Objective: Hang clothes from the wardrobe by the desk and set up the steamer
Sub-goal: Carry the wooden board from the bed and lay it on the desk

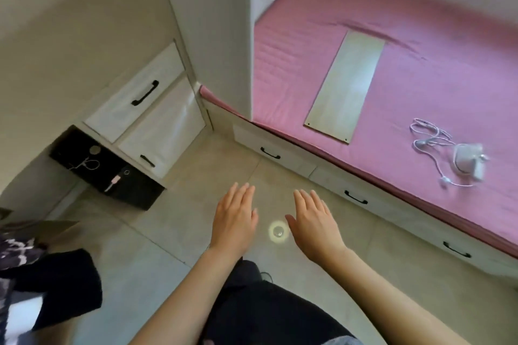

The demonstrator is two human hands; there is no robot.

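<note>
My left hand (235, 218) and my right hand (314, 221) are held out side by side over the tiled floor, palms down, fingers straight, holding nothing. A small white steamer (469, 161) with its coiled white cord (429, 137) lies on the pink bed (420, 70) at the right. Dark clothes (53, 286) hang or lie at the lower left edge. White cabinet drawers (145, 109) with black handles stand at the left, next to a tall white panel (213, 22).
A long pale wooden board (346, 87) lies on the bed. Drawers with black handles (356, 197) run under the bed. A black open box (106, 168) with small items sits on the floor by the cabinet. A bright light spot (277, 231) shows on the floor between my hands.
</note>
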